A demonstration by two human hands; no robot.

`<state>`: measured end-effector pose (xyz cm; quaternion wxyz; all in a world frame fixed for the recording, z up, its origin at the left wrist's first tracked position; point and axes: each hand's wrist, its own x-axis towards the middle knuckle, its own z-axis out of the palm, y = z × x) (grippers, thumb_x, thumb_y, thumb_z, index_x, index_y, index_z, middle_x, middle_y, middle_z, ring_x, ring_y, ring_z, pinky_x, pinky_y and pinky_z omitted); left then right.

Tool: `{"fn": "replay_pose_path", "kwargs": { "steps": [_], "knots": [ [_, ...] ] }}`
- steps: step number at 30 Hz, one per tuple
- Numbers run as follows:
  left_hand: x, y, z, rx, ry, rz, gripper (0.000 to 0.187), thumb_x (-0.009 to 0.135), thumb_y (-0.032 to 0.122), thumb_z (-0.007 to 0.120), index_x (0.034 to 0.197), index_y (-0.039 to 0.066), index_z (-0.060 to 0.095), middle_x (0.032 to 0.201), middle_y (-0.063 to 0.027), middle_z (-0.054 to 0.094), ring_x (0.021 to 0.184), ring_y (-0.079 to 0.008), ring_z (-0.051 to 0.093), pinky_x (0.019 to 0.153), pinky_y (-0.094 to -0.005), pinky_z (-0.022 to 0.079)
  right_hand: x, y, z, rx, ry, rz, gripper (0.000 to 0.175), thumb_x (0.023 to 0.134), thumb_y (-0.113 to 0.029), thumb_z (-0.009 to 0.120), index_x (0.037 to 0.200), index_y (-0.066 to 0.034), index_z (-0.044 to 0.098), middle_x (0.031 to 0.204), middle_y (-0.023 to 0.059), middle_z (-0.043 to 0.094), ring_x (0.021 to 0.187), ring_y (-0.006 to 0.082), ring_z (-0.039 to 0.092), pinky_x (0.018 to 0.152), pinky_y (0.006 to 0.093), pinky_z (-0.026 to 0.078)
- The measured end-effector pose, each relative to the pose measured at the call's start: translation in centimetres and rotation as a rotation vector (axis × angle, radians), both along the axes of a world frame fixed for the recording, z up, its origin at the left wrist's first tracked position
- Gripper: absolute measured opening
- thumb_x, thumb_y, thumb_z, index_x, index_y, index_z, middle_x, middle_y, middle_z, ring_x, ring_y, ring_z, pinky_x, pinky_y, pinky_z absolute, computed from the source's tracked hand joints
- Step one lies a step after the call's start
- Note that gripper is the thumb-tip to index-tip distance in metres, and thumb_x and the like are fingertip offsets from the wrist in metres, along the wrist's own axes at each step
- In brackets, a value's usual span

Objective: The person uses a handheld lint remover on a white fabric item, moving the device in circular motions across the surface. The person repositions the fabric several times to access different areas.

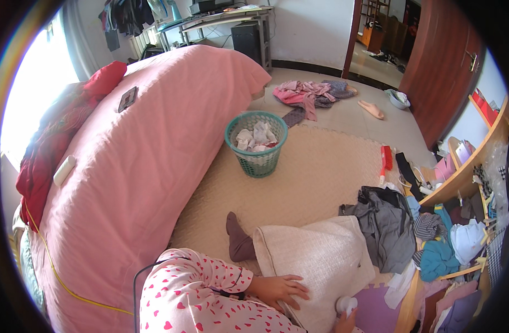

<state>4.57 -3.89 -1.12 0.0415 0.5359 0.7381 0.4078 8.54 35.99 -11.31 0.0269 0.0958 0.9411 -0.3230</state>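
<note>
A beige woven cloth (312, 254) with a stitched edge lies spread over my leg. Beyond its left edge a foot in a dark brownish sock (239, 239) sticks out. My left hand (281, 290) rests palm down on the near part of the cloth, fingers spread. At the bottom of the view, my right hand (347, 321) grips a small white rounded handheld device (346, 305) beside the cloth's near right edge. The lower part of that hand is cut off by the frame. Under the device is a purple foam mat (373, 306).
A green plastic basket (258, 164) with crumpled whitish items stands on the beige mat (321, 166). The pink-covered bed (167, 137) runs along the left. Dark grey clothing (383, 229), a red brush (386, 160) and shelves with folded clothes (439, 260) are at right.
</note>
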Motion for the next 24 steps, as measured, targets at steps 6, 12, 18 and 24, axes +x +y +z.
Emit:
{"fn": "replay_pose_path", "kwargs": {
  "steps": [6, 12, 18, 24],
  "knots": [
    [0.1, 0.0, 0.1, 0.007, -0.003, 0.001, 0.049, 0.084, 0.033, 0.081, 0.131, 0.019, 0.073, 0.16, -0.0112, 0.048, 0.151, -0.0317, 0.04, 0.125, -0.0612, 0.023, -4.5, 3.2, -3.2, 0.309, 0.003, -0.139, 0.062, 0.106, -0.013, 0.056, 0.158, 0.0109, 0.032, 0.148, 0.0368, 0.052, 0.134, 0.0478, 0.056, 0.113, 0.0472, 0.044],
    [0.0, 0.1, 0.3, -0.006, -0.009, 0.004, 0.049, 0.084, 0.032, 0.081, 0.13, 0.018, 0.073, 0.159, -0.0113, 0.048, 0.152, -0.0317, 0.04, 0.125, -0.0614, 0.023, -7.2, 3.9, -2.7, 0.177, 0.008, -0.184, 0.058, 0.104, -0.015, 0.059, 0.152, 0.0122, 0.04, 0.146, 0.0357, 0.054, 0.136, 0.0482, 0.054, 0.114, 0.0489, 0.042],
    [0.1, 0.3, 0.3, -0.011, -0.002, 0.004, 0.048, 0.083, 0.031, 0.081, 0.129, 0.018, 0.074, 0.159, -0.0113, 0.049, 0.151, -0.0313, 0.04, 0.125, -0.0613, 0.023, -2.7, 1.1, 3.6, -0.095, -0.32, -0.062, 0.068, 0.103, -0.023, 0.062, 0.157, 0.0089, 0.036, 0.149, 0.0345, 0.052, 0.136, 0.0476, 0.053, 0.114, 0.0479, 0.042],
    [0.2, 0.2, 0.2, 0.007, -0.003, -0.003, 0.047, 0.084, 0.033, 0.08, 0.128, 0.019, 0.074, 0.158, -0.011, 0.049, 0.151, -0.0316, 0.04, 0.125, -0.0614, 0.022, -0.8, -3.9, 8.9, -0.321, 0.001, 0.03, 0.084, 0.098, -0.042, 0.07, 0.158, 0.0068, 0.036, 0.159, 0.0292, 0.044, 0.144, 0.0446, 0.047, 0.119, 0.0468, 0.037]
  ]
}}
